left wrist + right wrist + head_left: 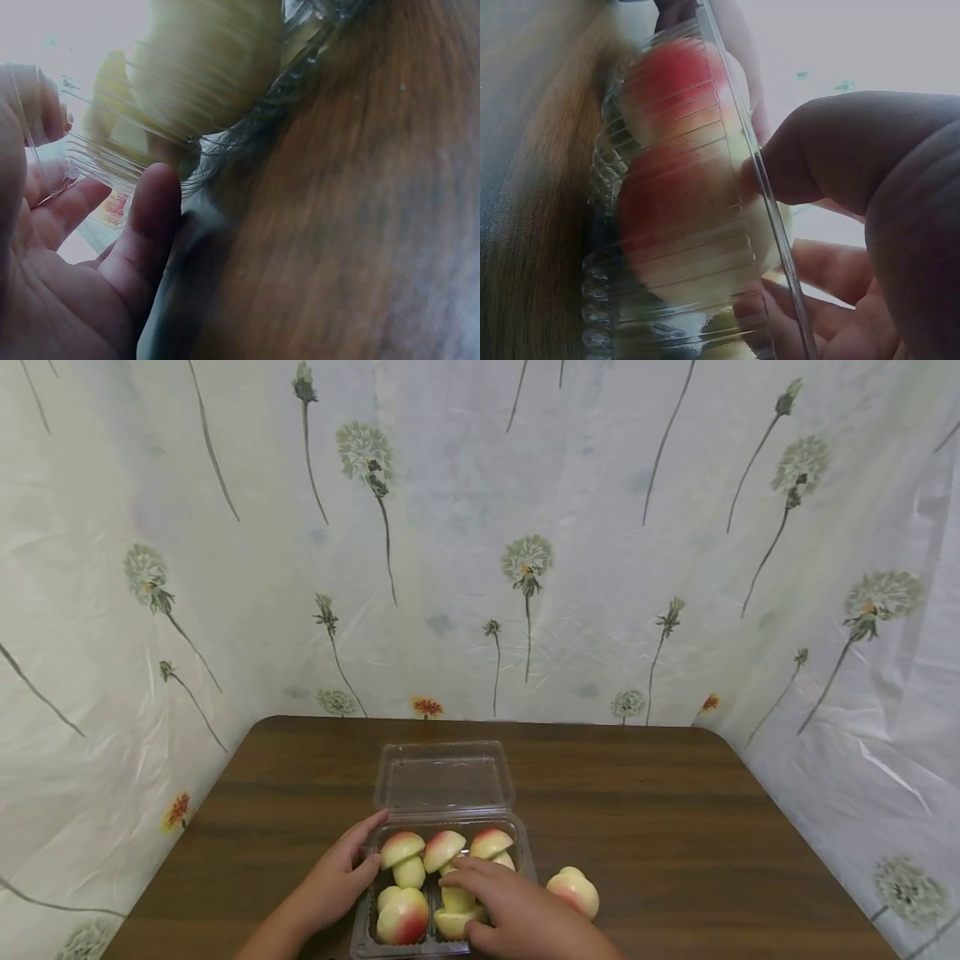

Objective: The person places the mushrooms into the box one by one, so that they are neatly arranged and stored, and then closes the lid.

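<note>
Both hands work at the clear plastic clamshell box (450, 893) in the head view. The left hand (341, 877) lies with fingers nearly straight against the box's left wall, gripping nothing. The right hand (502, 906) reaches into the tray, its fingertips curled onto the pink-and-cream apple halves (442, 852); whether it actually pinches one cannot be told. One more pink-and-cream fruit half (573, 891) sits on the brown wood-grain table (675, 827) just right of the box, and the hinged lid (444, 777) lies open behind.

From the left wrist, the ribbed wall (97, 157) looks thin and flimsy, likely to flex if squeezed.

From the right wrist, the rim (757, 187) runs beside a finger; the fruit looks firm but bruisable, best lifted by its rounded skin.

A floral plastic sheet (525, 527) screens the table's back and sides.
</note>
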